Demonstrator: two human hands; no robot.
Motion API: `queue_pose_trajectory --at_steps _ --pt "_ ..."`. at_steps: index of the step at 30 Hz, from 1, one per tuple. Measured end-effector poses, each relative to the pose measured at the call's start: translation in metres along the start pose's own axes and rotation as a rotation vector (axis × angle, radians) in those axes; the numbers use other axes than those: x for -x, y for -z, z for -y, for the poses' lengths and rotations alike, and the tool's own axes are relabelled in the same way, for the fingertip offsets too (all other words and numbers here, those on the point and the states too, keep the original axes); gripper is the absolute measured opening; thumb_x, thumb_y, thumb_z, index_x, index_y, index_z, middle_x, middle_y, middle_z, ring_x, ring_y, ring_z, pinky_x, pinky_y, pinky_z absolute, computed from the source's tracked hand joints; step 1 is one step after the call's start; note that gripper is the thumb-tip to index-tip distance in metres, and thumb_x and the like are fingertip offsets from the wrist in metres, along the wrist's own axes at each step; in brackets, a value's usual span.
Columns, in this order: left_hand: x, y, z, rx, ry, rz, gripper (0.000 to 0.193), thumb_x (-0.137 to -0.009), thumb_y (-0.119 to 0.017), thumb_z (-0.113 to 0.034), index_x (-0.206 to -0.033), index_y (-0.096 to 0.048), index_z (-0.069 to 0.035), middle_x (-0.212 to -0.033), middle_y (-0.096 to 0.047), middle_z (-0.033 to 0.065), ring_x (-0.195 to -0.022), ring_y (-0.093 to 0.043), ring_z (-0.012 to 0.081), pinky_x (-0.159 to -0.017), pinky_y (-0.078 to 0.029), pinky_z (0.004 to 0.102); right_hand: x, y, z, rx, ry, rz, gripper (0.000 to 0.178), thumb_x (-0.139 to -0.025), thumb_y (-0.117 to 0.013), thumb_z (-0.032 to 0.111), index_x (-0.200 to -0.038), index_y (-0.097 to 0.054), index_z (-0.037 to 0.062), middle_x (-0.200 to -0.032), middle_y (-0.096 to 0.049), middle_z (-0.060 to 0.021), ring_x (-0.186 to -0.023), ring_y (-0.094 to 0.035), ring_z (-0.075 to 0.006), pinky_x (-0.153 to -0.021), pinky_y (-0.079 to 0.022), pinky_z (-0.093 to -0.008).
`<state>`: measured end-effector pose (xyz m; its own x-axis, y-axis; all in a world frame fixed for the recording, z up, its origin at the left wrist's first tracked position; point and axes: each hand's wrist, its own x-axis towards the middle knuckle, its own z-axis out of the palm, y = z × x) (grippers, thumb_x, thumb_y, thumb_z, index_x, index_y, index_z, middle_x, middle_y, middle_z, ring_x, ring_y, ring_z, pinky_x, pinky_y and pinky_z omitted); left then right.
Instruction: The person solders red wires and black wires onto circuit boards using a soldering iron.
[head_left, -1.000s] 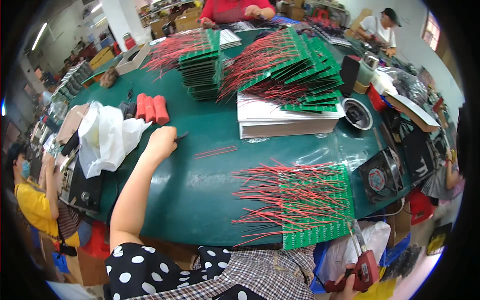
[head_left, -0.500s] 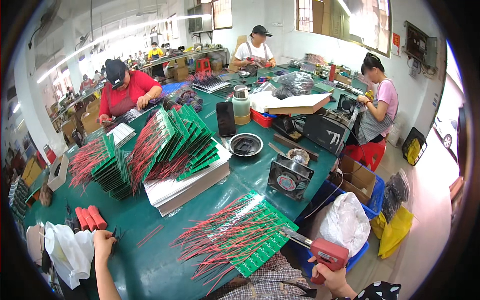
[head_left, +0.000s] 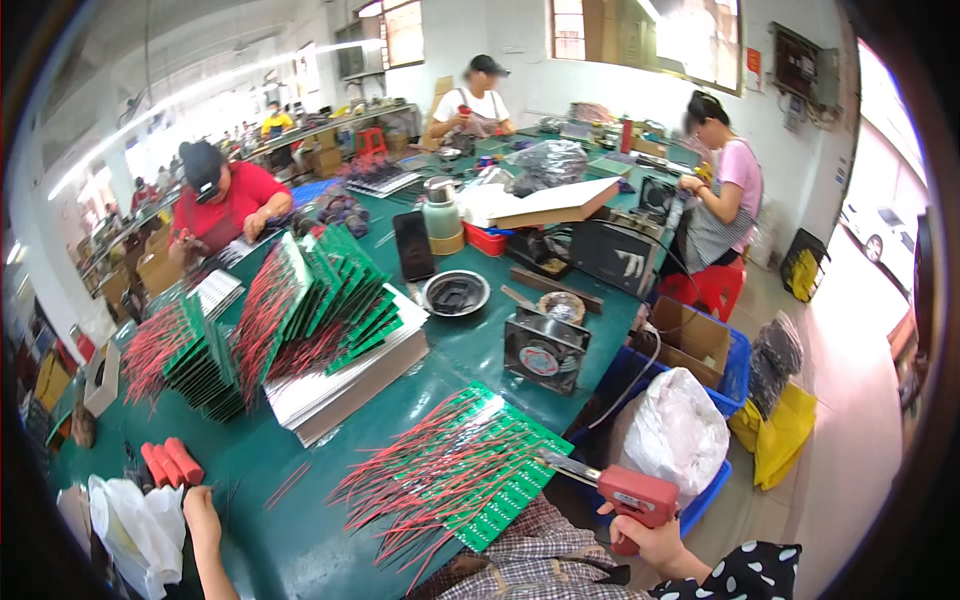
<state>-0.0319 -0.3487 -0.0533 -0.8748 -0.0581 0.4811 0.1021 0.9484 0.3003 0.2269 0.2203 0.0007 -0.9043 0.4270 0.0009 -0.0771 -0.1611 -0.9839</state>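
My right hand is closed round the grip of a red pistol-shaped soldering gun. Its metal nose rests at the right edge of a green circuit-board panel. Many thin red wires stick out over the panel's left side. My left hand is at the lower left with curled fingers, beside thin black wires; what it pinches is too small to make out. Red handle-like pieces lie just beyond it. A white plastic bag is to its left.
Wired green boards stand stacked on white sheets. A black fan, metal bowl, phone and flask are farther back. Blue bins flank the table's right edge. Several co-workers sit around.
The whole view has shifted, so the scene sits farther left. The soldering gun's nose stays at the panel's right edge. My left hand remains by the black wires.
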Motion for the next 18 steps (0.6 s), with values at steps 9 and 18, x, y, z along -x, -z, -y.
queue_pose_trajectory --at_steps 9,18 --pt "0.005 0.012 -0.022 0.922 0.4 -0.297 0.025 -0.099 -0.042 -0.022 -0.116 -0.049 -0.005 -0.079 -0.043 -0.0046 -0.064 -0.037 0.0034 -0.057 -0.033 0.0193 -0.004 -0.002 -0.008 0.037 -0.001 0.021 0.034 -0.082 -0.055 -0.001 -0.116 -0.05 -0.0033 -0.099 -0.062 -0.0154 -0.061 -0.058 -0.0144 -0.055 -0.049 -0.0275" --pt "0.02 -0.021 -0.068 1.037 0.32 -0.546 0.018 -0.1 -0.037 -0.021 -0.089 -0.043 -0.008 -0.074 -0.038 -0.0026 -0.06 -0.036 0.0052 -0.056 -0.032 0.0197 -0.005 0.0 -0.011 0.086 0.099 0.033 0.043 -0.085 -0.055 -0.002 -0.127 -0.046 -0.0015 -0.102 -0.06 -0.0159 -0.055 -0.051 -0.0113 -0.049 -0.043 -0.023"
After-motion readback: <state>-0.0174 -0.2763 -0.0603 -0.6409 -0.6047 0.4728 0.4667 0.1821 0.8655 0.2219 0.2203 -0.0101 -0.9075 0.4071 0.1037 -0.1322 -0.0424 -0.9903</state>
